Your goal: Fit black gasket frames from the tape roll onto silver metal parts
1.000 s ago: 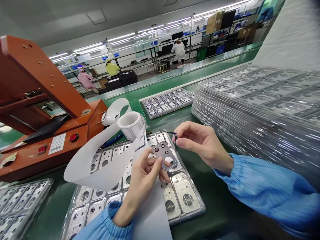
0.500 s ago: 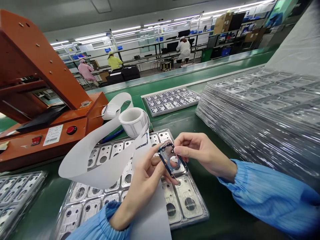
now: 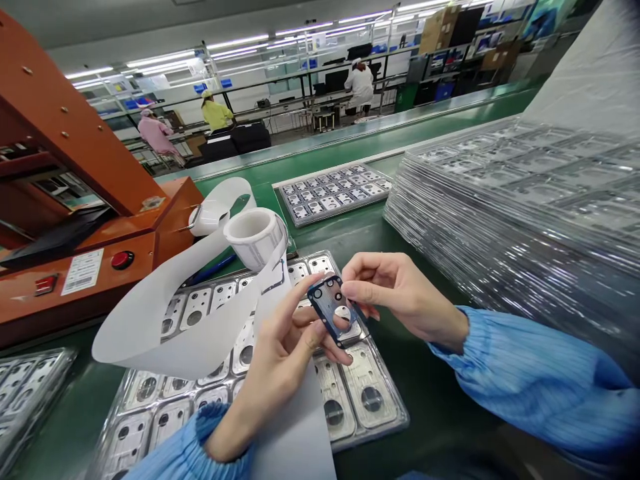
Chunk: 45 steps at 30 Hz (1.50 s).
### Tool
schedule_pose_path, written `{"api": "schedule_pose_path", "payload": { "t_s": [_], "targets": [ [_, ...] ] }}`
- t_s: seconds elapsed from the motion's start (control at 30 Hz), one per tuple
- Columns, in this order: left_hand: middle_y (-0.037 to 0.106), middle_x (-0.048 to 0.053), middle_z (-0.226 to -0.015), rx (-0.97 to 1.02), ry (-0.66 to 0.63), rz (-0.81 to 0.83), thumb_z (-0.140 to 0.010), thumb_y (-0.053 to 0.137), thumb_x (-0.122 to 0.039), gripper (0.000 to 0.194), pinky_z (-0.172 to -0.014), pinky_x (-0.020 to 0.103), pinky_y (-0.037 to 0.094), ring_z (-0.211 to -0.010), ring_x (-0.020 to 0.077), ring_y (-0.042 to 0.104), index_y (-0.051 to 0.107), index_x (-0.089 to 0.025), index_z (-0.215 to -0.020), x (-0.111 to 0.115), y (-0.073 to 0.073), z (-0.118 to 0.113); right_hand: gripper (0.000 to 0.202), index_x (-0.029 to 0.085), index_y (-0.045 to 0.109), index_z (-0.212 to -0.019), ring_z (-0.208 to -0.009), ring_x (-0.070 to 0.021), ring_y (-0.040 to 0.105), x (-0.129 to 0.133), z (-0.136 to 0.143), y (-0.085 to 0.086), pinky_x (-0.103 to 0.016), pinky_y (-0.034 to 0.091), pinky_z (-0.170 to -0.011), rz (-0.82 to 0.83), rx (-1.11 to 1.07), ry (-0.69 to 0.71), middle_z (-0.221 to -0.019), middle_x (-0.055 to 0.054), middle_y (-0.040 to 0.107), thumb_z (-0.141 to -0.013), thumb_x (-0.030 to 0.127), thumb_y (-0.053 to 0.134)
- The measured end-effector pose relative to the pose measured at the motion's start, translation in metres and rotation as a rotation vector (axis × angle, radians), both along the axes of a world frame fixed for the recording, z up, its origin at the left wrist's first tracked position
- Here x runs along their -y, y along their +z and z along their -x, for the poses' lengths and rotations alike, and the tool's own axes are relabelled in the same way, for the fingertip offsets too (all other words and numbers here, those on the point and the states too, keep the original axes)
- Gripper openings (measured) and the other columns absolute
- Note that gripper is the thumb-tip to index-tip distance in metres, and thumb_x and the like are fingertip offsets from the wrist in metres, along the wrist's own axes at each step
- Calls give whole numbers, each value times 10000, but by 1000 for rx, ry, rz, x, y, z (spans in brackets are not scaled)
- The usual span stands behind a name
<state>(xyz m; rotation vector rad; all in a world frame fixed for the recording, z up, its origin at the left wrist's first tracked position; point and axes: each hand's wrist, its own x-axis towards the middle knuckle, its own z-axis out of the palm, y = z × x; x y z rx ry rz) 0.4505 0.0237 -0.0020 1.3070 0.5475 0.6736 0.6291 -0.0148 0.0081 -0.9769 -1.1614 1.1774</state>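
A small dark-edged plate point(image 3: 330, 308) with round holes is held tilted above a clear tray of metal plates point(image 3: 373, 393). My left hand point(image 3: 287, 347) grips it by its left and lower edges between thumb and fingers. At its upper right edge, my right hand point(image 3: 385, 287) is pinched; whatever lies between those fingertips is too small to make out. White backing strip point(image 3: 295, 413) passes beneath my left hand and loops left, near a white label roll point(image 3: 255, 233).
An orange press point(image 3: 145, 233) stands at the left. Stacked clear trays point(image 3: 500, 233) rise at the right. Behind the roll lies a filled tray point(image 3: 335, 193); another tray point(image 3: 30, 393) is at lower left. Several people sit at far benches.
The plate in my left hand now faces the camera more, with its round holes showing more clearly. The whole view has shifted slightly, so the bench items appear further left and higher.
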Motion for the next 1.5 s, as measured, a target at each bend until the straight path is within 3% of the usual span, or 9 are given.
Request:
{"api": "schedule_pose_path", "payload": {
  "t_s": [0.2, 0.4, 0.83, 1.5],
  "targets": [
    [687, 52, -866, -5, -23, -36, -856, 545, -191, 500, -623, 273, 554, -591, 160, 680, 426, -275, -1334, 0, -2, 0, 242, 133, 602, -714, -466, -70, 489, -1, 0, -2, -163, 370, -395, -3, -2, -14, -579, 12, 549, -707, 318, 758],
    [686, 44, -811, 20, 37, -25, -839, 565, -181, 464, -589, 260, 542, -557, 161, 674, 483, -256, -1289, 4, 0, -2, 223, 131, 599, -717, -466, -68, 490, 0, 0, -1, -154, 375, -393, -12, 1, -18, -581, 9, 553, -719, 296, 749],
    [666, 50, -879, -19, -51, -36, -874, 535, -238, 529, -630, 246, 542, -617, 133, 670, 348, -226, -1368, -1, 3, 2, 216, 119, 593, -715, -462, -64, 483, 1, -2, 1, -140, 387, -384, -32, -13, 12, -572, 12, 543, -725, 273, 744],
    [659, 47, -898, -24, -82, -50, -897, 505, -226, 493, -645, 233, 542, -641, 128, 680, 323, -219, -1356, 0, 2, 3, 221, 102, 587, -714, -448, -61, 487, -1, 1, 0, -121, 397, -353, -17, -18, -30, -586, 5, 559, -696, 237, 761]
  ]
}}
